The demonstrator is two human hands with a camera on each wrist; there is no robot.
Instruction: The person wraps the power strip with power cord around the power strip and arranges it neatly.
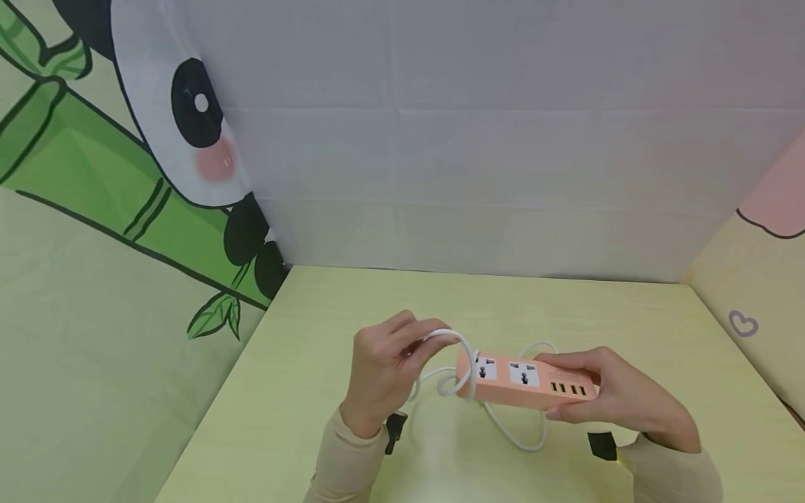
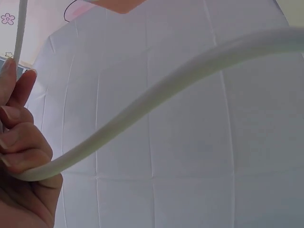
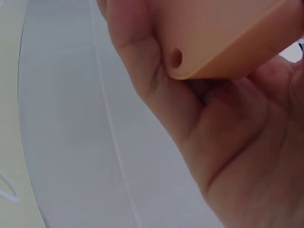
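A pink power strip with two white sockets and several USB ports is held above the table by my right hand, which grips its right end. In the right wrist view the strip's underside shows a small round hole. My left hand pinches the white cord between thumb and fingers, left of the strip. The cord loops around the strip's left end. From the left wrist, the cord also runs through the curled fingers. A further loop hangs below the strip.
The pale yellow-green table stretches beneath both hands. Behind it rises a creased white-grey cloth wall. A panda and bamboo drawing covers the left wall, and a dark strap piece shows at the left wrist.
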